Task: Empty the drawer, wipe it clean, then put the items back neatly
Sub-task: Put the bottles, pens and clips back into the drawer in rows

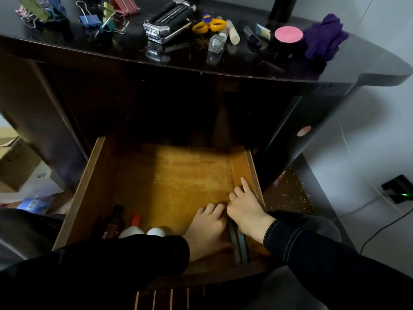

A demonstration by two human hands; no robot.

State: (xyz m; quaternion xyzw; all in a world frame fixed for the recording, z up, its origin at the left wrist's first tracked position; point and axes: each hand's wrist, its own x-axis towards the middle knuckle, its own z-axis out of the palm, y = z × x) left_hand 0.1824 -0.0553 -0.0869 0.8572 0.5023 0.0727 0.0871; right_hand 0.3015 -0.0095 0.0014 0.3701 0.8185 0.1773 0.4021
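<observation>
drawer (85,193): pulled out wide open, wooden, orange-brown floor mostly bare

left hand (206,233): down flat on the drawer floor near the front right, fingers loosely spread, not gripping anything as far as I can see

right hand (244,209): right next to the left one, touching it, index finger stretched out along the right wall, other fingers curled down; can't tell if it's pinching something

bluish strips (240,245): thin flat things lying along the right wall, partly under both hands

front left corner: dark brown bottle (114,221), white bottle with a red cap (133,227), another white round top (156,232), all bunched together

desk top (67,44): binder clips (89,20), stapler (167,20), yellow scissors (209,25), small glass bottle (216,43), pink-lidded jar (288,35), purple cloth (324,36)
</observation>
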